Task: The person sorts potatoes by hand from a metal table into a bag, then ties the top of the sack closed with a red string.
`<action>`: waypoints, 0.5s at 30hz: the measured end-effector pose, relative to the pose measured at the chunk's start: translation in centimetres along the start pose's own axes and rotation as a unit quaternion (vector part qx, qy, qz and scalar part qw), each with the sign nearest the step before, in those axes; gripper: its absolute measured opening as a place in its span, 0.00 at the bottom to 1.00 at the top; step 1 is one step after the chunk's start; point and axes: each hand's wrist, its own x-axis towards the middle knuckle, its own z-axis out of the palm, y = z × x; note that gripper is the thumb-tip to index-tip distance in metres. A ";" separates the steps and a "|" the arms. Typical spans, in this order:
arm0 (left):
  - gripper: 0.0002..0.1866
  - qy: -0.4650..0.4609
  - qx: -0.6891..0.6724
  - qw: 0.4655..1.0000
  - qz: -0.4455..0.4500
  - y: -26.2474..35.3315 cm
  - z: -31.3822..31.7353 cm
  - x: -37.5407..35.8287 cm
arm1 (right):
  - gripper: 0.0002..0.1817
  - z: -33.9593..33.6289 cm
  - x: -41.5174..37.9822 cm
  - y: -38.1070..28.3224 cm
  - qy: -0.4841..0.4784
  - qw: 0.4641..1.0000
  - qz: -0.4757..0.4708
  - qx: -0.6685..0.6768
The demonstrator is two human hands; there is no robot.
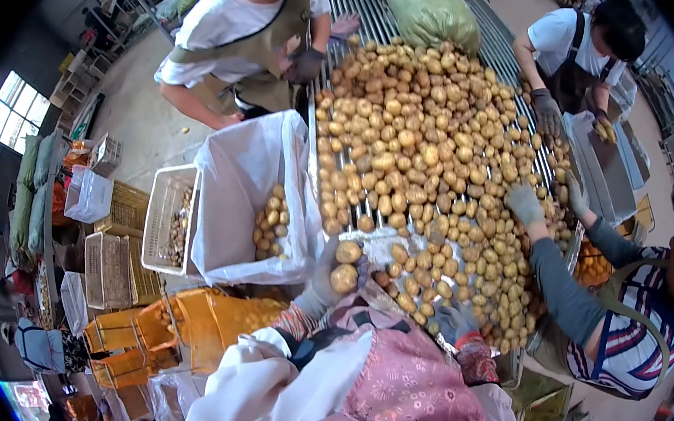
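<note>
My left hand (321, 278), in a grey glove, is closed around two potatoes (343, 278) at the near left corner of the sorting table. My right hand (454, 321), also gloved, rests at the table's near edge against the heap of potatoes (440, 147). Its fingers are partly hidden among them, and whether it grips one does not show. A metal roller surface (522, 62) lies under the heap. Just left of my left hand stands a crate lined with a white plastic bag (231, 176), with some potatoes inside.
A full green sack (433, 13) lies at the table's far end. One person (243, 47) stands at the far left; two others (587, 52), (627, 320) work along the right side. Orange mesh bags (204, 323) and yellow crates (126, 206) stand at left.
</note>
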 end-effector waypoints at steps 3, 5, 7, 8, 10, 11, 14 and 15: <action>0.27 -0.022 -0.009 1.000 0.007 0.4 -1.2 0.2 | 0.09 0.7 0.2 4.3 0.026 0.983 0.145 0.109; 0.24 -0.041 0.028 0.998 0.029 0.7 -1.3 0.1 | 0.12 -0.6 0.4 5.5 0.027 0.986 0.158 0.043; 0.27 -0.016 -0.030 0.999 0.040 0.8 0.7 -0.5 | 0.16 0.8 -0.4 7.0 0.102 0.978 0.178 0.046; 0.27 -0.011 -0.005 0.998 0.056 0.6 1.1 -0.5 | 0.20 1.4 -1.0 7.0 0.170 0.964 0.200 0.046; 0.28 -0.005 0.021 0.998 0.067 0.3 1.4 -0.1 | 0.22 3.1 -2.6 6.7 0.121 0.970 0.193 -0.085; 0.27 -0.002 -0.005 0.999 0.052 0.2 1.5 0.2 | 0.25 3.4 -3.4 5.5 0.107 0.973 0.177 -0.103; 0.24 -0.016 -0.030 0.999 0.022 0.1 1.0 1.5 | 0.25 0.9 -3.8 2.1 0.012 0.995 0.103 -0.014; 0.25 -0.033 -0.031 0.999 0.017 0.2 1.1 1.8 | 0.24 -0.4 -3.5 1.6 -0.051 0.997 0.055 -0.007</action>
